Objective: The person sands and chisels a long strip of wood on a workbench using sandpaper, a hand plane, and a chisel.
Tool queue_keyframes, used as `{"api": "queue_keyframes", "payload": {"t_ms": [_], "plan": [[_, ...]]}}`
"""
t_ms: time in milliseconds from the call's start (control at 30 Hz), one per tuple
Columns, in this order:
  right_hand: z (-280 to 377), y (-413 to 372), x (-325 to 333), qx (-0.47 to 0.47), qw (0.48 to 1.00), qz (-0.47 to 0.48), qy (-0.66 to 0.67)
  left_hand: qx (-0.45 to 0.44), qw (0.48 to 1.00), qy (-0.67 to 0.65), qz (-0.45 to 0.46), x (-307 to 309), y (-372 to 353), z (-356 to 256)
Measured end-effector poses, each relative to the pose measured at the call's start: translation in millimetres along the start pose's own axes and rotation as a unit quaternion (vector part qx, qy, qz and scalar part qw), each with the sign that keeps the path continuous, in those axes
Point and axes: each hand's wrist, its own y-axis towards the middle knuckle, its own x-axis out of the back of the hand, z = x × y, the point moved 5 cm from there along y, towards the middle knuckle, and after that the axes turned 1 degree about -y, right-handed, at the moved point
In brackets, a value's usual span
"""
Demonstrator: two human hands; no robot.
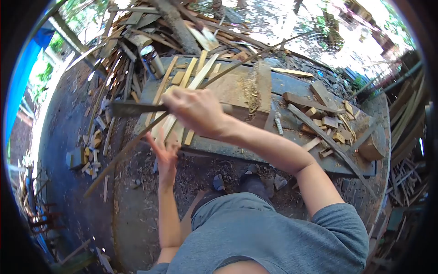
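My right hand [194,109] is closed round the handle of a dark flat blade [134,108], which points left above the bench. A long thin stick [114,164] slants from lower left to upper right, passing by the blade and behind my right hand. Near the bench's front edge, my left hand [165,155] is open, fingers apart and slightly blurred, its fingertips close to the stick. Pale wooden strips [200,73] lie side by side beyond and under the hands. Beside them is a broad wooden block [232,91] with shavings on it.
A can [153,61] stands at the bench's back left. Offcuts [333,123] and long battens [324,137] lie on the right, beside a round log piece [372,144]. Scrap wood [137,39] is heaped behind the bench, and small blocks [93,153] lie on the left.
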Motion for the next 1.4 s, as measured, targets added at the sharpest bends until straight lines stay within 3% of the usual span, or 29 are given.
{"api": "queue_keyframes", "payload": {"t_ms": [67, 100, 233, 267, 333, 400, 467, 533, 600, 733, 800, 867, 900, 933, 967, 1000, 1067, 1133, 1267, 1333, 1367, 1400], "plan": [[23, 2, 22, 0.007, 0.998, -0.049, 0.023, -0.024, 0.946, -0.272, -0.175, -22, 48, -36], [33, 4, 31, 0.002, 0.996, -0.084, 0.038, -0.038, 0.941, -0.226, -0.248, -21, 60, -43], [56, 2, 52, -0.095, 0.980, -0.074, 0.162, -0.043, 0.944, -0.116, -0.306, -18, 98, -58], [52, -3, 52, -0.105, 0.979, -0.075, 0.159, -0.080, 0.934, -0.034, -0.348, -12, 102, -68], [46, -13, 47, -0.065, 0.950, -0.103, 0.286, -0.159, 0.884, 0.134, -0.419, -2, 110, -99], [37, -26, 48, -0.083, 0.925, -0.142, 0.343, -0.255, 0.886, -0.019, -0.386, 2, 129, -134], [21, -49, 47, -0.267, 0.802, -0.004, 0.534, -0.278, 0.897, 0.048, -0.340, 14, 136, -173], [10, -73, 52, -0.308, 0.795, -0.014, 0.523, -0.290, 0.900, 0.178, -0.274, 49, 142, -208], [-7, -100, 49, -0.307, 0.835, -0.059, 0.453, -0.290, 0.884, 0.240, -0.276, 89, 141, -246], [-30, -151, 40, -0.426, 0.780, -0.049, 0.457, -0.304, 0.896, 0.241, -0.214, 64, 125, -297], [-52, -187, 19, -0.453, 0.800, -0.043, 0.390, -0.158, 0.973, 0.133, -0.106, 52, 132, -271], [-64, -221, 8, -0.489, 0.800, -0.017, 0.348, -0.010, 0.989, 0.110, 0.100, 15, 127, -226], [-66, -240, 3, -0.535, 0.772, 0.004, 0.342, 0.044, 0.991, 0.107, 0.062, 13, 122, -182], [-67, -260, -1, -0.582, 0.742, 0.025, 0.333, 0.114, 0.979, 0.092, 0.143, -3, 114, -146], [-68, -277, -6, -0.586, 0.740, 0.025, 0.329, 0.200, 0.968, 0.118, 0.098, -15, 102, -111], [-69, -293, -10, -0.592, 0.740, 0.021, 0.320, 0.217, 0.940, 0.223, 0.140, -30, 92, -80], [-64, -314, -8, -0.598, 0.739, 0.022, 0.308, 0.352, 0.900, 0.156, 0.207, -40, 63, 3], [-59, -328, -7, -0.631, 0.713, 0.036, 0.302, 0.339, 0.883, 0.182, 0.269, -63, 38, 48], [-57, -328, -5, -0.659, 0.666, 0.025, 0.350, 0.407, 0.862, 0.136, 0.270, -94, 28, 96], [-64, -316, -8, -0.648, 0.661, 0.034, 0.378, 0.446, 0.869, 0.054, 0.207, -110, 41, 109], [-66, -301, -7, -0.626, 0.664, -0.008, 0.408, 0.452, 0.867, 0.053, 0.202, -115, 43, 112], [-65, -287, -3, -0.602, 0.667, -0.049, 0.436, 0.508, 0.846, -0.060, 0.150, -122, 41, 114]]}}
